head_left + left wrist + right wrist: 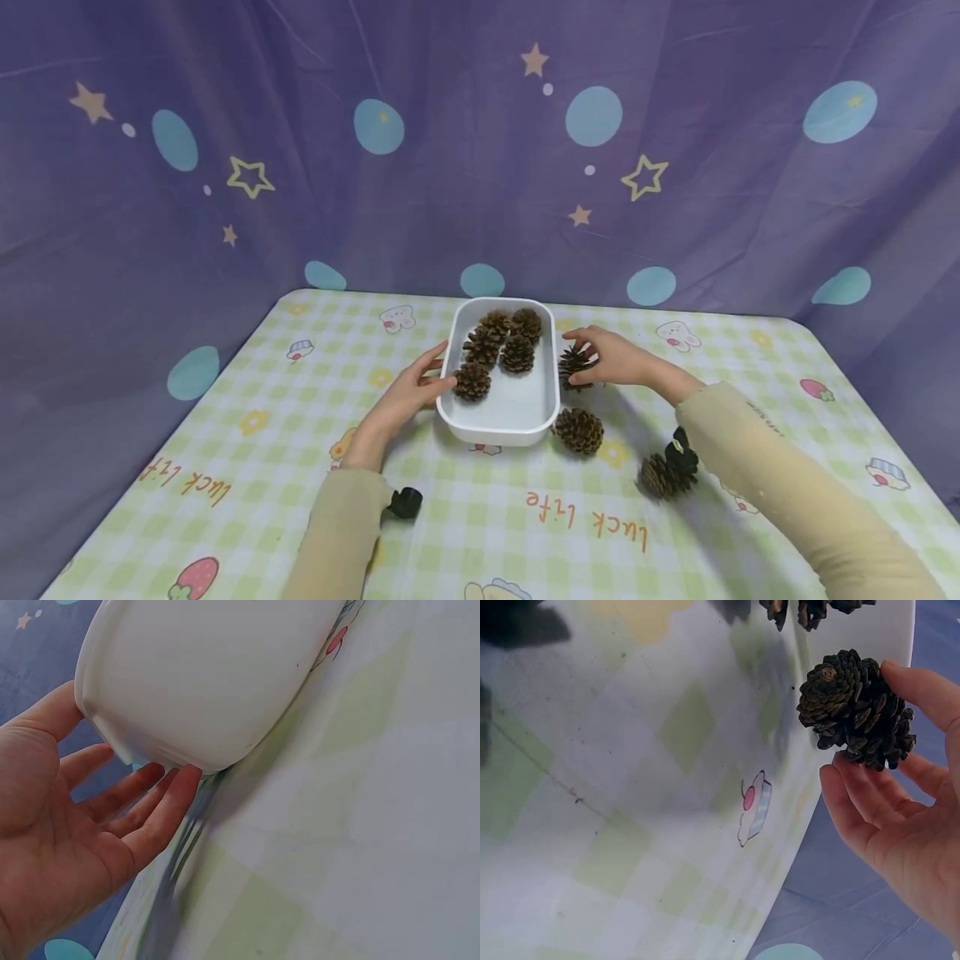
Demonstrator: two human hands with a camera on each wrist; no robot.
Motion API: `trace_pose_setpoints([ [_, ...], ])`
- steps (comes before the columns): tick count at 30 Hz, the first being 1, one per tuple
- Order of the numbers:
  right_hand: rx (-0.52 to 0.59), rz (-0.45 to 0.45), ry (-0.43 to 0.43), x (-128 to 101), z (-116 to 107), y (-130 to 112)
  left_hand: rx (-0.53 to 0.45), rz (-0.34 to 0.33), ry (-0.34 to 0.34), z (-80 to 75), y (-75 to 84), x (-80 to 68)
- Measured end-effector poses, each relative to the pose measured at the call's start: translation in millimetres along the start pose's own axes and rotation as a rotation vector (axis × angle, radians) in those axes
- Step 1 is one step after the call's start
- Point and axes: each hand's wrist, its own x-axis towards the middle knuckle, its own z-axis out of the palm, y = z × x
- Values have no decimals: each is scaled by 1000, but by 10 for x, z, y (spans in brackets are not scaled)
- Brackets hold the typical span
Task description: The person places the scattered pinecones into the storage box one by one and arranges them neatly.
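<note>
Loose pine cone (667, 473) nearest; right hand (613, 358) pinches another cone (574, 365).

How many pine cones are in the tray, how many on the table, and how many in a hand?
Cones in the tray: 5
Cones on the table: 2
Cones held by the right hand: 1
Total: 8

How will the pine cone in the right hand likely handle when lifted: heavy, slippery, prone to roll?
The pine cone is probably light: the right hand holds it with fingertips alone. Its open, rough scales likely resist slipping. Being rounded, it may roll a little if set down, though the cones on the table lie still.
</note>
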Motion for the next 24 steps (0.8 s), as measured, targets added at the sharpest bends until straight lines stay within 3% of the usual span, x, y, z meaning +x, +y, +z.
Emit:
trace_pose_setpoints([
  [16, -3, -51, 65, -25, -67, -69, 16, -4, 11, -2, 15, -2],
  [24, -1, -84, 89, -24, -128, -137, 22, 18, 29, -35, -200, 133],
])
